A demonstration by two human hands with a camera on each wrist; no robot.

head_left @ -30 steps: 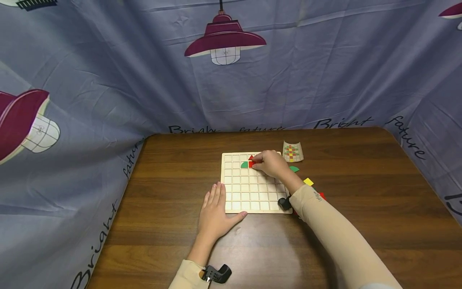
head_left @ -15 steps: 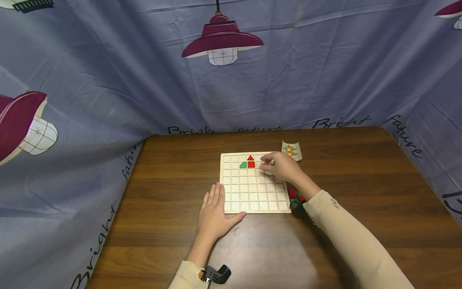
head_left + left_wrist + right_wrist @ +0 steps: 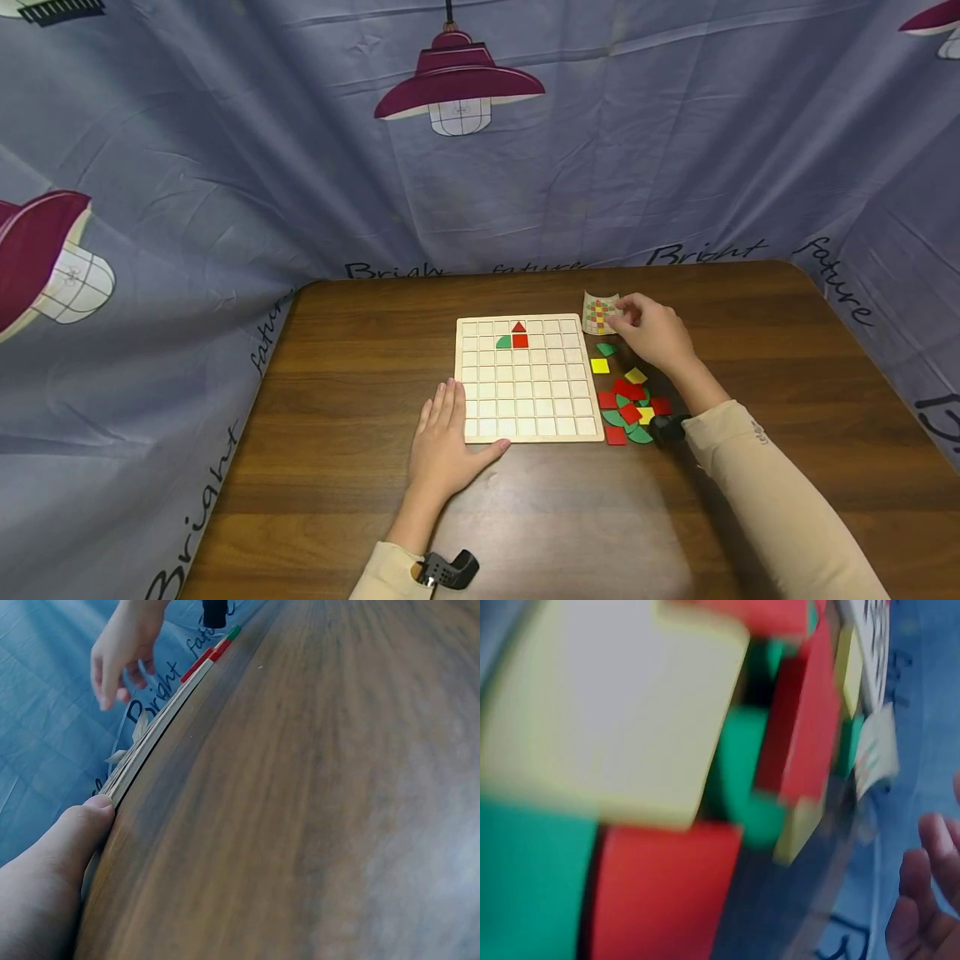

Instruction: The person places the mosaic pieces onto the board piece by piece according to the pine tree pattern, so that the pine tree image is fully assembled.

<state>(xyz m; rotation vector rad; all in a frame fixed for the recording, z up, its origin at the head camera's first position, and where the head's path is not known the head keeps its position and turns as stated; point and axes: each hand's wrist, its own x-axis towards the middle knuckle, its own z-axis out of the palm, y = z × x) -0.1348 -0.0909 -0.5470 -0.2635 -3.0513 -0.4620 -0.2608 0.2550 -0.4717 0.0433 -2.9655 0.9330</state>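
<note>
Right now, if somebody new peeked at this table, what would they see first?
Probably the pale wooden grid board mid-table, with a red triangle, red square and green piece near its far edge. Next, the bright heap of loose tiles beside it, below the right hand.

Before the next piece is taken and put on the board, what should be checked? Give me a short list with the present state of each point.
1. Grid board steadied: left hand lies flat at its near-left corner. Ok.
2. Pieces seated in cells: red triangle, red square, green quarter. Ok.
3. Right hand free of any piece: fingers near the pattern card; touching or holding, cannot tell.
4. Pattern card readable: curled, partly behind the fingers. Not ok.
5. Loose pieces right of the board, apart from it. Ok.
</note>
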